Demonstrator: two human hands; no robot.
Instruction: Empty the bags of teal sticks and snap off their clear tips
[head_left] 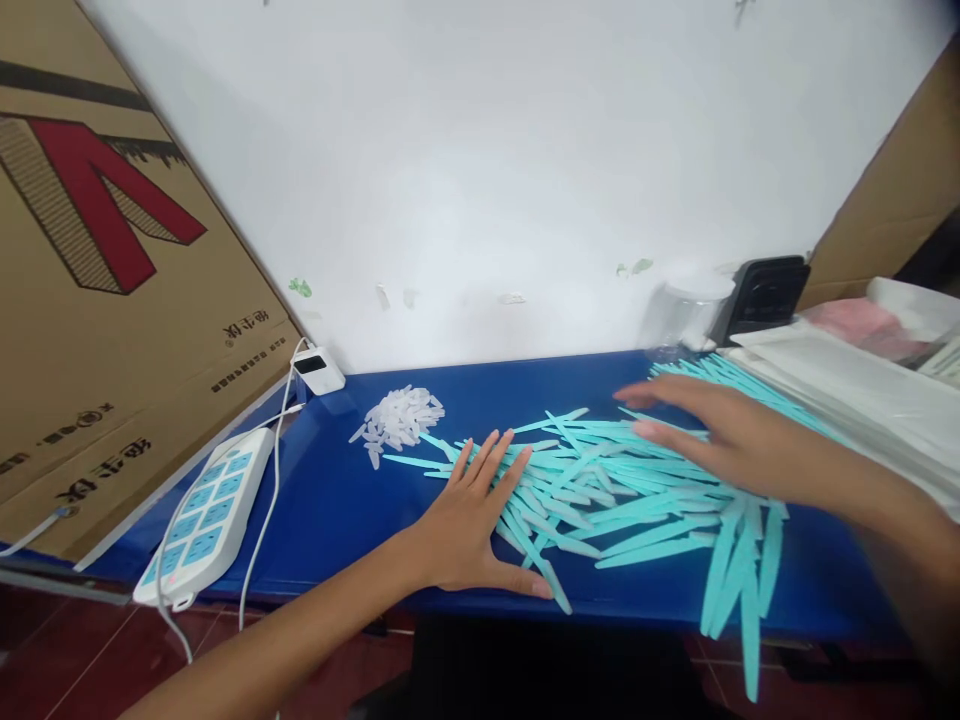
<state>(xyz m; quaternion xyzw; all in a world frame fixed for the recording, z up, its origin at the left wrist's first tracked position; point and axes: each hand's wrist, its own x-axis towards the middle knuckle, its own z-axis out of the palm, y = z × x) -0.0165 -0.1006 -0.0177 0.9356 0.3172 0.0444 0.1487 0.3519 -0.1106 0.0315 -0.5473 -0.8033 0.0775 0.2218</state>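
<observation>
A loose heap of slim turquoise plastic sticks [645, 500], shaped like eyebrow razors, spreads over the blue tabletop [322, 510]. Palm down, my left hand [472, 520] rests on the heap's left end with its fingers spread. My right hand [697, 420], slightly blurred, is over the heap's right side, its fingers stretched out and thumb apart; I cannot tell whether it touches the sticks. Neither hand grips anything. Just left of the heap lies a small pile of translucent white plastic pieces [401, 418]. Several sticks jut past the table's front edge.
A white power strip [206, 510] with cables lies at the left, near a small white device [320, 370]. A large cardboard box [112, 330] stands beyond them. A clear jar [686, 310], a black holder [761, 300] and white packets [847, 380] are at the back right.
</observation>
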